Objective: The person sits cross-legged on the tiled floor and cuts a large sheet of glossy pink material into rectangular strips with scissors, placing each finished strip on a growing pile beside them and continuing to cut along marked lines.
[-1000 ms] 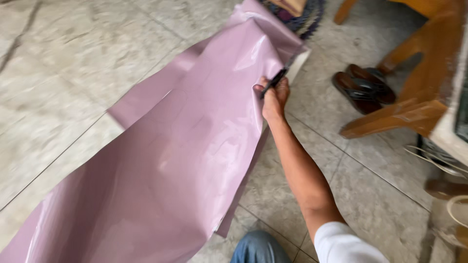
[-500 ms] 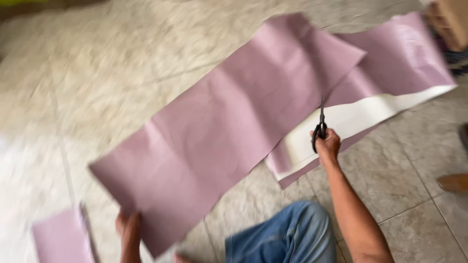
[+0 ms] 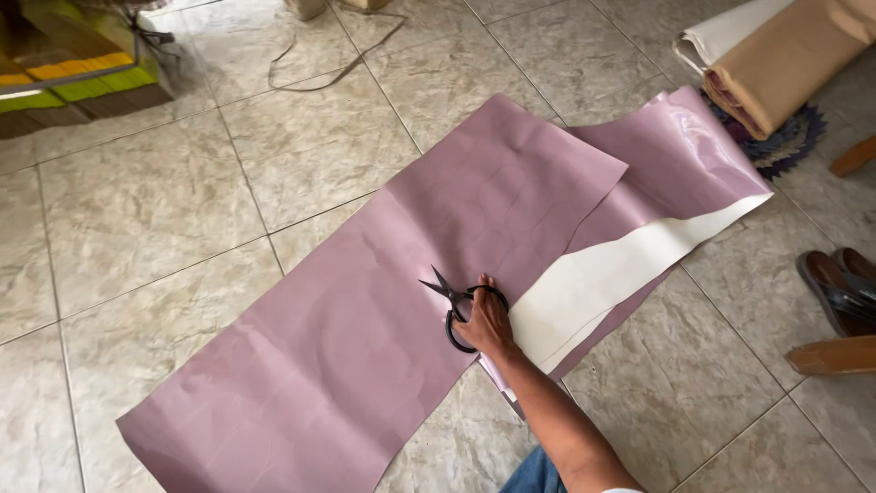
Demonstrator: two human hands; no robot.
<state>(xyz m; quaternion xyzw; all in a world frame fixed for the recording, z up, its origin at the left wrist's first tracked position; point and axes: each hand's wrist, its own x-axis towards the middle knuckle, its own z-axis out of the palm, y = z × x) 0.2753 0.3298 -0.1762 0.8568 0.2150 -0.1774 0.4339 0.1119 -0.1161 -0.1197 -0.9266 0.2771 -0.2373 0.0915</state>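
Just one right hand point(image 3: 484, 324) closed around one pair of black scissors point(image 3: 453, 303) atop one mauve sheet point(image 3: 365, 319).

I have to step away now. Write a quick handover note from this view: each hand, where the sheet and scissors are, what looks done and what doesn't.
Right hand: rests on the black scissors, fingers at the handle loops; blades are open and lie flat on the mauve sheet.
Left hand: out of view.
The sheet lies spread on the tiled floor. Its right end is folded over, showing the white backing. A tan roll of material sits at top right, sandals at the right edge.
Done: sheet laid flat.
Left: no cut shows at the blades; the scissors sit mid-sheet, away from any edge.
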